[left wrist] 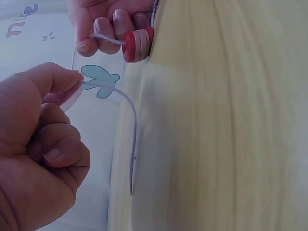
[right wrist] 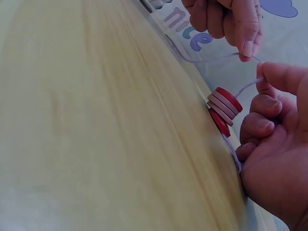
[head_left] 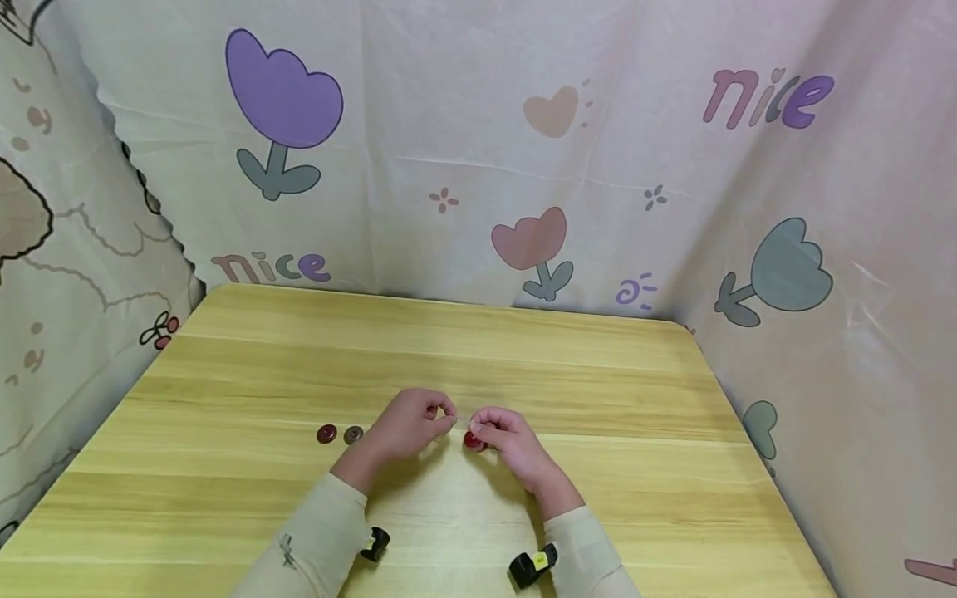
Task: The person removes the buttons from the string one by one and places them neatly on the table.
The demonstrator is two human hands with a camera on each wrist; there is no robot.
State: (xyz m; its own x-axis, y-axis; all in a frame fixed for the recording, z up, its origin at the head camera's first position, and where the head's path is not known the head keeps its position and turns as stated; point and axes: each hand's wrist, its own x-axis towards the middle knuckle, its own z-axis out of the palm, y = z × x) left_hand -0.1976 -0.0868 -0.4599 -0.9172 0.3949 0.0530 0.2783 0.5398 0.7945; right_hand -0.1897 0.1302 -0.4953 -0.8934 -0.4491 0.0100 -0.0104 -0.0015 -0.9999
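Note:
A short stack of red and pink buttons [left wrist: 136,45] is threaded on a pale purple cord [left wrist: 134,125]. My right hand [head_left: 516,447] pinches this cord just beside the stack, which hangs below the fingertips; in the right wrist view one red button [right wrist: 219,122] tilts away from the others. Opposite it, my left hand [head_left: 409,425] pinches the cord between thumb and forefinger, and a loose end curves down from there. The two hands' fingertips are close together but apart. Left of the left wrist, a dark red button [head_left: 326,433] and a brown button [head_left: 354,434] lie flat.
Both hands are above a light wooden table [head_left: 449,340]. A printed curtain [head_left: 419,100] with flowers and lettering hangs behind it and along the sides. Black wrist devices with yellow labels show at both sleeves.

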